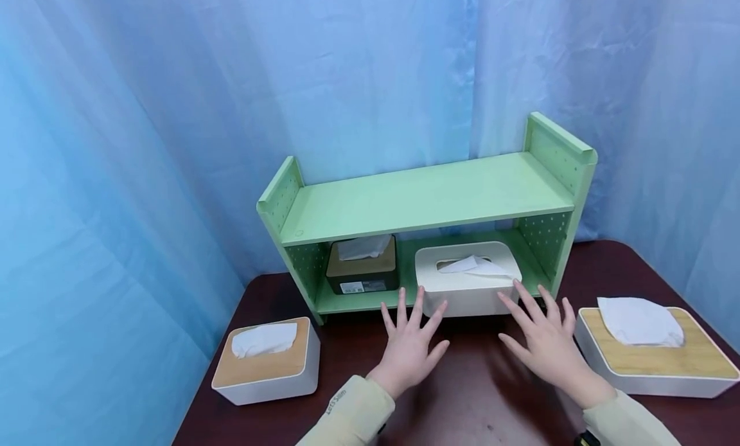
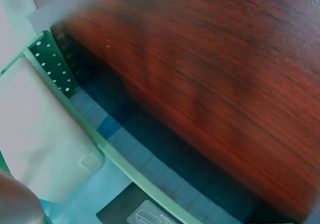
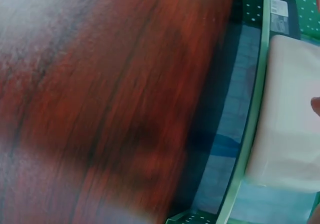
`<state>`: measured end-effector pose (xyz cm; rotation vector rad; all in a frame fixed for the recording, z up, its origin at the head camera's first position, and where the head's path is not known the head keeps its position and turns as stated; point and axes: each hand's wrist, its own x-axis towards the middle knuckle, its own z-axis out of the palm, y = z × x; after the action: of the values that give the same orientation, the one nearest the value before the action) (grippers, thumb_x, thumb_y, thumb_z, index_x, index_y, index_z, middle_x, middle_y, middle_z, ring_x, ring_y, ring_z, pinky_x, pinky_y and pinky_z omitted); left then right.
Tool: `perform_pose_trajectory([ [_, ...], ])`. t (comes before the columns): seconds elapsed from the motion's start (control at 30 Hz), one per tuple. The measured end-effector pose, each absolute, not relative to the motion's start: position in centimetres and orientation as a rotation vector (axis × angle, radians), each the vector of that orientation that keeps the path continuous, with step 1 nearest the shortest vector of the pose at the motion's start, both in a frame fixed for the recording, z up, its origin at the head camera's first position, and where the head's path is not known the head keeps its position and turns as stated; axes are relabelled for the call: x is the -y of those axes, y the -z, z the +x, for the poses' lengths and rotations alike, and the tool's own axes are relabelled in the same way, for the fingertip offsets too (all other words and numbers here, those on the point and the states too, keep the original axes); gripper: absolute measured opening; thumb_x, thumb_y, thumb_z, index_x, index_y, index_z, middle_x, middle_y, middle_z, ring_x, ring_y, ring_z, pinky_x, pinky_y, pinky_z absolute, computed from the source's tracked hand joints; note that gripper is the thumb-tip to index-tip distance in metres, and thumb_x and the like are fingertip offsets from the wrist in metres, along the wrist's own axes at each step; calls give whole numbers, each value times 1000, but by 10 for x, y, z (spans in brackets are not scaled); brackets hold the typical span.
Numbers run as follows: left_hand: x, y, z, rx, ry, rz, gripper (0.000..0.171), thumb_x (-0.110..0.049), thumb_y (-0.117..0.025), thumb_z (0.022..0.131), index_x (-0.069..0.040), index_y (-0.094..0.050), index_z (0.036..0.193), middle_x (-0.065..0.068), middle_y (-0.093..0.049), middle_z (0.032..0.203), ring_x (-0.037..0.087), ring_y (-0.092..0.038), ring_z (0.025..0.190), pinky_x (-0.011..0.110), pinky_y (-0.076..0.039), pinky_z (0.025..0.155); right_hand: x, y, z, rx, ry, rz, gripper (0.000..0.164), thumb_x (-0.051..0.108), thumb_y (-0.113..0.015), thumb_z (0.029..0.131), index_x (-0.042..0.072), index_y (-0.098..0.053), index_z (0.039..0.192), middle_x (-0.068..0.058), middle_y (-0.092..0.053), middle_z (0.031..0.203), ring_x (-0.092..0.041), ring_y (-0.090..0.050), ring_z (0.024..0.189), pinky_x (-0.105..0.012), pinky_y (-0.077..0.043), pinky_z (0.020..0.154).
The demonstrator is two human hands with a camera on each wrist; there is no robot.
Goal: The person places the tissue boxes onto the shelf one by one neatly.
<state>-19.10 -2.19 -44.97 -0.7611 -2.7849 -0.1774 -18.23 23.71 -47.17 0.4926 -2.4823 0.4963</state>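
A white tissue box (image 1: 466, 301) with a tissue poking from its oval slot sits on the lower level of a green shelf (image 1: 428, 198), at the front edge. My left hand (image 1: 407, 353) is spread in front of the box's left end, fingers straight, fingertips overlapping its corner in the head view. At the right end my right hand (image 1: 546, 343) has its fingers spread too, fingertips right at the box's front face. Neither hand grips anything. In the right wrist view one fingertip (image 3: 316, 105) shows against the white box (image 3: 290, 119).
A dark tissue box (image 1: 361, 266) with a brown top stands on the lower level's left side. White boxes with wooden tops lie on the dark red table (image 1: 462, 394), one at left (image 1: 266, 369) and one at right (image 1: 653, 353). Blue curtains (image 1: 370, 73) hang behind.
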Motion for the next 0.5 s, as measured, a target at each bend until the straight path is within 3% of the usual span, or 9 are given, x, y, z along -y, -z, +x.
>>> perform_pose_trajectory([
  [0.3,24,458,-200,2785,208,-720,61,-48,-47,96,-33,-25,150,4,-10,160,46,-8,143,73,-15,102,-234,473,-181,2546,-456,431,70,40,-66,85,30,-35,147,-1,-18,158,-50,-17,136,-78,-2,96],
  [0.5,25,454,-214,2775,187,-709,61,-50,-45,96,-34,-23,151,0,-12,160,47,-6,142,74,-12,102,-233,466,-188,2586,-480,410,69,39,-68,83,28,-38,145,-3,-18,158,-54,-14,135,-79,3,95],
])
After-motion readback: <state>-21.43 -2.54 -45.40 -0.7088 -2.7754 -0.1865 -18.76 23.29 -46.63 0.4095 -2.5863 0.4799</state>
